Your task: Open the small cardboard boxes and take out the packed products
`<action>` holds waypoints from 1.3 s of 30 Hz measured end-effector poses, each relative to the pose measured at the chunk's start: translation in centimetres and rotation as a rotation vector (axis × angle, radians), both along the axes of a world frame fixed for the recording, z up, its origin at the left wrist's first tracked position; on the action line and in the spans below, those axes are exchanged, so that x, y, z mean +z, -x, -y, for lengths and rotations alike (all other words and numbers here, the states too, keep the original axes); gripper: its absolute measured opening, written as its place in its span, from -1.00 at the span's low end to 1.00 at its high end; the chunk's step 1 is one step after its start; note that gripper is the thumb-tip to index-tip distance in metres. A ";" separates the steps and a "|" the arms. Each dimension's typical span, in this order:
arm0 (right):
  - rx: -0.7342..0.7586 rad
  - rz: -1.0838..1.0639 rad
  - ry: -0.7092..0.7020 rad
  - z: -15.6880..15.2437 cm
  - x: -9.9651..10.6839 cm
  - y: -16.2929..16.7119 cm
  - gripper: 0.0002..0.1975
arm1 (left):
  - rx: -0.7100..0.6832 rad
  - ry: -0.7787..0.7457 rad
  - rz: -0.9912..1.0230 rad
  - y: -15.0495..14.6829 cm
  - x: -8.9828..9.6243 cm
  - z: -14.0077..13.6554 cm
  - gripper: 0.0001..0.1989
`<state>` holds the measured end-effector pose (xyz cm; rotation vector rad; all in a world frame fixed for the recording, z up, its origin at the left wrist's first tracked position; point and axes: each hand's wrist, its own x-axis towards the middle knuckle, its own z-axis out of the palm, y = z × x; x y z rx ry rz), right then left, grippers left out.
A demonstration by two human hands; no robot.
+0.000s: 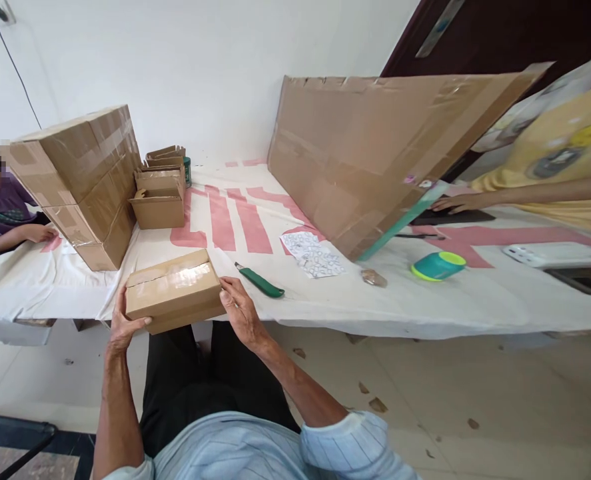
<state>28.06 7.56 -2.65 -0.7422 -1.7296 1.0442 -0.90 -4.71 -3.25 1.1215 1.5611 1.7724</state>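
Between my two hands is a closed brown cardboard box [175, 290] with clear tape shining along its top seam. My left hand [124, 321] grips its left end, the thumb along the front face. At the right end my right hand [242, 313] is closed on the box, thumb near the corner. The box is at the table's front edge, slightly tilted; whether it rests on the cloth I cannot tell. Just right of it lies a green utility knife [261, 281] on the white cloth [320, 303].
Taped boxes [82, 180] are stacked at the left, with open small boxes [159, 207] beside them. A large cardboard sheet [370, 147] leans at the right. Near it are a patterned paper [312, 255] and a teal roll-shaped object [438, 265]. People sit at both sides.
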 end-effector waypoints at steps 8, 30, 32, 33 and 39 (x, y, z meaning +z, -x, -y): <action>0.049 0.037 0.123 -1.6 -3.3 -1.6 -0.32 | -0.139 0.002 -0.243 -2.6 1.9 -0.4 0.13; -0.085 0.294 -0.143 -5.8 -5.0 -7.1 -0.42 | -0.116 -0.010 -0.504 -4.4 4.2 1.5 -0.08; -0.184 0.443 -0.256 -7.2 -5.4 -8.5 -0.48 | -0.128 0.005 -0.516 -4.4 4.4 1.7 -0.12; -0.212 0.536 -0.302 -7.9 -5.6 -9.1 -0.52 | -0.134 0.007 -0.523 -4.4 4.5 1.7 -0.13; -0.245 1.016 -0.316 -9.4 -6.9 -10.4 -0.73 | -0.151 0.046 -0.501 -4.2 3.8 1.7 -0.16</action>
